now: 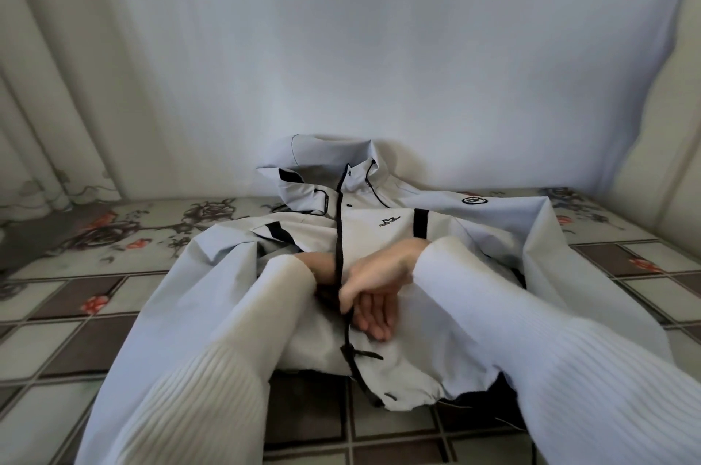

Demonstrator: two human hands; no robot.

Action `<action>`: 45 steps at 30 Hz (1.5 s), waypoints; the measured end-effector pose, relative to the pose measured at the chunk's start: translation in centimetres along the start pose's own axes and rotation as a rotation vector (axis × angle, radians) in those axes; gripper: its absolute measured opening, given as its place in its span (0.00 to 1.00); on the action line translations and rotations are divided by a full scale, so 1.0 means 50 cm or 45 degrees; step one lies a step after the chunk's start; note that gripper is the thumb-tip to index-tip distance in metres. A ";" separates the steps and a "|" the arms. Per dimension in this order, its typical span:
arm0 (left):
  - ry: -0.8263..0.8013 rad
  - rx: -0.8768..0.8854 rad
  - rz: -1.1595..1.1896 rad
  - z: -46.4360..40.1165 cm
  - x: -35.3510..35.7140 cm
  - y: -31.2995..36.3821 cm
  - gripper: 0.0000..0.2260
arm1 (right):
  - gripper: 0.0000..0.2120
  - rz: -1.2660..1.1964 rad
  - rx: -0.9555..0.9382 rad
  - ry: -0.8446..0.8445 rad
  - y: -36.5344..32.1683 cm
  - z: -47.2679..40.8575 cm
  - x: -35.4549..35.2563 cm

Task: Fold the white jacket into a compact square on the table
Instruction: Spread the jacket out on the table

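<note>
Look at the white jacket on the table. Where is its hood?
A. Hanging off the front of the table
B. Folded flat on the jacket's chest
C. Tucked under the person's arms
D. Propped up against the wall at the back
D. The hood of the white jacket stands up against the wall at the far edge of the table, well beyond both hands.

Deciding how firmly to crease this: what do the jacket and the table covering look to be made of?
The jacket looks like a smooth, matte woven synthetic shell: it holds sharp, stiff folds. The black zipper strip looks like tape or rubbery trim; I cannot tell which. The table covering looks like printed cloth or vinyl, with a floral-and-tile pattern and a faint sheen.
</note>
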State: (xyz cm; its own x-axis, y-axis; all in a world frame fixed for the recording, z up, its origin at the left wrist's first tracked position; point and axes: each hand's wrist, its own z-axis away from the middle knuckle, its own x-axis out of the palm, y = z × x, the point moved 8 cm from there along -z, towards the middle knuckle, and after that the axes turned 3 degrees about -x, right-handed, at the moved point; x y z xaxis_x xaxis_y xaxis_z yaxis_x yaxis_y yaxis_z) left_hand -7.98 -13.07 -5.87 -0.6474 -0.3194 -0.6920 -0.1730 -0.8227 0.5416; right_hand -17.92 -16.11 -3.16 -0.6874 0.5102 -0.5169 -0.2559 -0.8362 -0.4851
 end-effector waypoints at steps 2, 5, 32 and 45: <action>-0.063 0.082 0.279 0.007 -0.008 0.017 0.10 | 0.21 -0.005 -0.013 -0.050 0.008 -0.006 0.012; 0.008 0.044 0.642 0.031 -0.037 0.026 0.14 | 0.23 -0.026 -0.124 0.013 -0.005 0.003 -0.012; 0.378 0.264 -0.347 -0.021 -0.024 0.086 0.32 | 0.30 0.461 0.160 0.888 0.132 -0.066 -0.157; 0.261 0.182 -0.736 -0.112 -0.013 0.072 0.33 | 0.31 0.329 0.229 0.932 0.175 -0.125 -0.236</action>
State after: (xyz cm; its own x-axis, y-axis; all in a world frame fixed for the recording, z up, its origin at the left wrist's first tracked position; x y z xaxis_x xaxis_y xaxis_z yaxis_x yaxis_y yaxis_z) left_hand -4.00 -18.46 -6.15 -0.2662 0.0628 -0.9619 -0.5591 -0.8230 0.1010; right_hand -7.82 -28.19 -5.70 -0.1347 0.2458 -0.9599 -0.2980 -0.9339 -0.1973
